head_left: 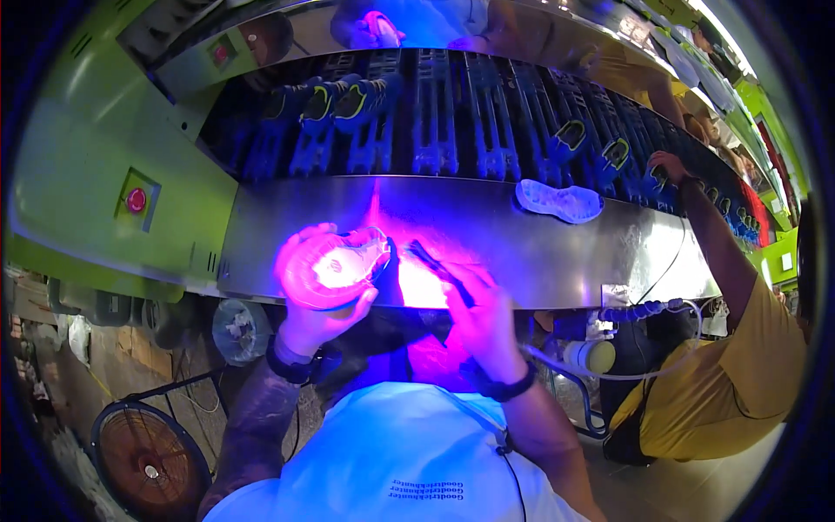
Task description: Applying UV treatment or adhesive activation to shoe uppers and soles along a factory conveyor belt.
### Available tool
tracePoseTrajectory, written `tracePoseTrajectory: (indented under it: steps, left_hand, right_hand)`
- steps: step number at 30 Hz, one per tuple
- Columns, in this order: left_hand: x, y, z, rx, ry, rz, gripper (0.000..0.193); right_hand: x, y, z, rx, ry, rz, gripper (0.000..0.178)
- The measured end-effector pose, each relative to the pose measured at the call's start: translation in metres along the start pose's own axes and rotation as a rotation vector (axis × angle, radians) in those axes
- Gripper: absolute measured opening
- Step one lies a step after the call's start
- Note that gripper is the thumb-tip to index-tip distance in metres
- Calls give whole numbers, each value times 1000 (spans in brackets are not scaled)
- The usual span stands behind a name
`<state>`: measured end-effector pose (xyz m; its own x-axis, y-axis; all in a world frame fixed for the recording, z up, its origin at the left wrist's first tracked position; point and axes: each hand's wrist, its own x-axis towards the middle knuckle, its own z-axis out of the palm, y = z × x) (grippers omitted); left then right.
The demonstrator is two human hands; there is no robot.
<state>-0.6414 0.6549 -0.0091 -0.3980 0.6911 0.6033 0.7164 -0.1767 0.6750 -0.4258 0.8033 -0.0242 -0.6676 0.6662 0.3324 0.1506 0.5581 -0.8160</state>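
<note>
Head camera view is looking down at two hands working under a bright pink-purple light. The left hand (317, 317) is curling up around a shoe sole (335, 265), with fingers wrapped over its far edge and thumb below, holding it tilted just above the near edge of the shiny metal table (557, 252). The right hand (483, 317) is closing around a thin dark brush (435, 265), whose tip is pointing at the sole and sitting just beside it. Both wrists are wearing dark bands, and both forearms are coming up from the bottom. Farther out on the table, another pale sole (558, 200) is lying flat. Behind it, a belt of dark blue racks (452, 113) is carrying shoes. At the right, a person in a yellow shirt (731, 383) is reaching an arm up to the racks. Down at the left, a round fan (148, 465) is sitting on the floor.
</note>
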Motion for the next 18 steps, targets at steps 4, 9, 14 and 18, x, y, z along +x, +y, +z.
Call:
tracePoseTrajectory:
  steps: [4,9,14,18]
  left_hand:
    - [-43,-9,6,86,46,34,115]
    - [-52,16,-16,187,-35,-47,110]
    - [-78,0,-7,53,-22,216,100]
    - [-106,1,-3,110,-132,397,44]
  right_hand:
    - [2,-4,70,-41,39,25,37]
    - [-25,-35,63,145,-126,100,36]
    - [-40,-28,10,271,-292,554,36]
    - [-22,-4,16,-51,-178,91,30]
